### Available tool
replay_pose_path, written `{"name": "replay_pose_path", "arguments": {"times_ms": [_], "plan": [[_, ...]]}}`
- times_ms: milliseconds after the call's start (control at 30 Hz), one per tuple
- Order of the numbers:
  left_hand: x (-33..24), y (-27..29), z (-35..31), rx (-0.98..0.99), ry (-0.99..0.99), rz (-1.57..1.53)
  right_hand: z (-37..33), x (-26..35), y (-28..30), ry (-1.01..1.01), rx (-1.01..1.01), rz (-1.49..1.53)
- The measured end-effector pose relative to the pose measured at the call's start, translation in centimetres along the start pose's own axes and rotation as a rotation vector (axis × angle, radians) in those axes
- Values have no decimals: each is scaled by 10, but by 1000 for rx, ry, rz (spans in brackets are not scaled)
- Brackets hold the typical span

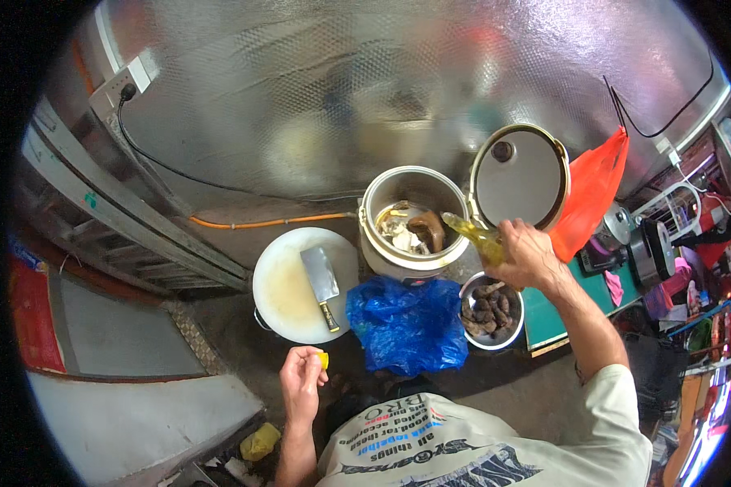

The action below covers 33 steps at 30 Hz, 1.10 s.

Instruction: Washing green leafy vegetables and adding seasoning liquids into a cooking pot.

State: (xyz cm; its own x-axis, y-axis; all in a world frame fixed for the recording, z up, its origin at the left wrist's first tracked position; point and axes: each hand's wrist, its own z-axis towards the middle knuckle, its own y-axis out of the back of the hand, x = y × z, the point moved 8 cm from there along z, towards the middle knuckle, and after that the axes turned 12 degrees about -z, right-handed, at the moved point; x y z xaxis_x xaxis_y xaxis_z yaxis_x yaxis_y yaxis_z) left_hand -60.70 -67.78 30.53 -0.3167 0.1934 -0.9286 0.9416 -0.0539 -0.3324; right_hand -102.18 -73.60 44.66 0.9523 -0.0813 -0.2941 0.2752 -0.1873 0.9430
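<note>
My right hand (526, 253) grips a clear bottle (473, 234) of yellow liquid. The bottle is tilted, its mouth at the right rim of a round cooker (375, 253). Inside lie pale pieces (400, 235) and a brown chunk (427, 230); whether liquid is flowing out I cannot tell. The cooker's hinged lid (518, 188) stands raised behind the bottle. My left hand (302, 383), lower down and to the left, pinches a small yellow cap (323, 359) between thumb and fingers.
A cleaver (320, 274) lies on a round white board (280, 280) left of the cooker. In front is a blue plastic bag (406, 325), beside a metal bowl (512, 339) of dark pieces. A red bag (593, 191) hangs at right, above a green tabletop (573, 304).
</note>
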Motion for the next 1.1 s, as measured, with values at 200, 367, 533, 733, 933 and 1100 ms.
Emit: {"name": "replay_pose_path", "arguments": {"times_ms": [200, 367, 533, 733, 933, 1100], "plan": [[8, 20, 4, 17, 29, -32, 37, 11, 22, 15, 60, -179], [11, 42, 6, -21, 40, -58, 60, 15, 25, -19, 141, -247], [7, 54, 9, -17, 37, -37, 85, 11, 25, -2, 132, -221], [6, 59, 11, -12, 29, -30, 98, 10, 31, -69, 78, -148], [3, 60, 9, -16, 6, -24, 73, 5, 25, -93, 121, 44], [10, 52, 8, 7, 18, -30, 49, 23, 20, -11, -27, 131]]}}
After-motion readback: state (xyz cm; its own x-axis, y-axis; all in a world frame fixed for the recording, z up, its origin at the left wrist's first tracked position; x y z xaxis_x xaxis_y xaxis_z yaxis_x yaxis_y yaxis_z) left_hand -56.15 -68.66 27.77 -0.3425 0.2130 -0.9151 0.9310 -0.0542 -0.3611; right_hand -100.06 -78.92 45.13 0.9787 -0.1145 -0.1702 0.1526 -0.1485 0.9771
